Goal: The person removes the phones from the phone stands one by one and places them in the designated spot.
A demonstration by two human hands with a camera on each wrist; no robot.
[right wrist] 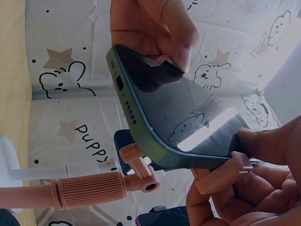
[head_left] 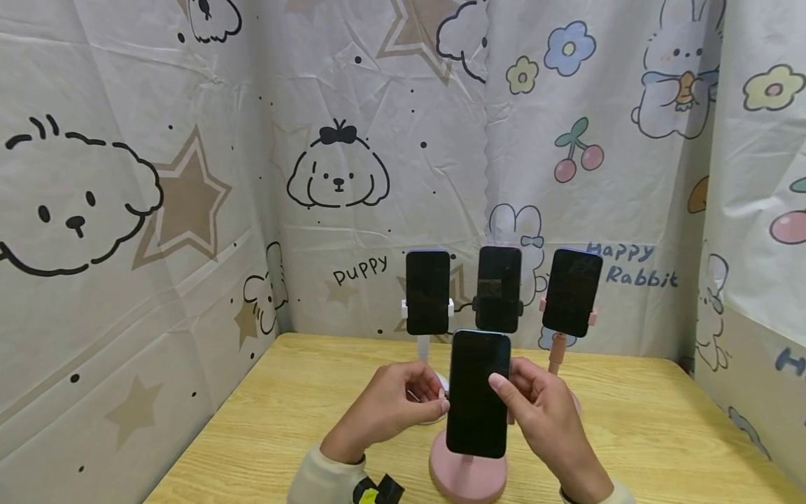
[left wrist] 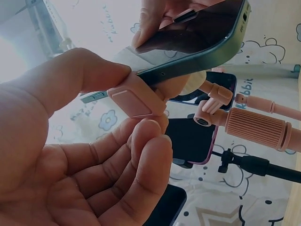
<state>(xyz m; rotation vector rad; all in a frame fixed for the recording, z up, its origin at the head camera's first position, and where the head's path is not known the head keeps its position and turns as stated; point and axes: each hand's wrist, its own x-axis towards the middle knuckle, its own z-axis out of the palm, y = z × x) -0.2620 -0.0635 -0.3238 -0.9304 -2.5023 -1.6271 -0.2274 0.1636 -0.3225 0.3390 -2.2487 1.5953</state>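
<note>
Patterned curtains (head_left: 334,231) are hanging round a wooden table (head_left: 252,427), whose surface is spreading broadly leftward from the left hand (head_left: 390,406). That hand's thumb and fingers are pinching a pink clamp (left wrist: 134,98) at the front phone's (head_left: 475,420) left edge. Behind, a white-held phone (head_left: 428,290) is standing. Between both hands, the front phone is rising nearly upright over a round pink base (head_left: 466,479), with a black-held phone (head_left: 499,287) standing behind. The right hand (head_left: 546,413) is gripping the front phone's right edge, thumb over the screen. Beyond, a pink-held phone (head_left: 571,292) is tilting slightly, and more wood is reaching rightward.
</note>
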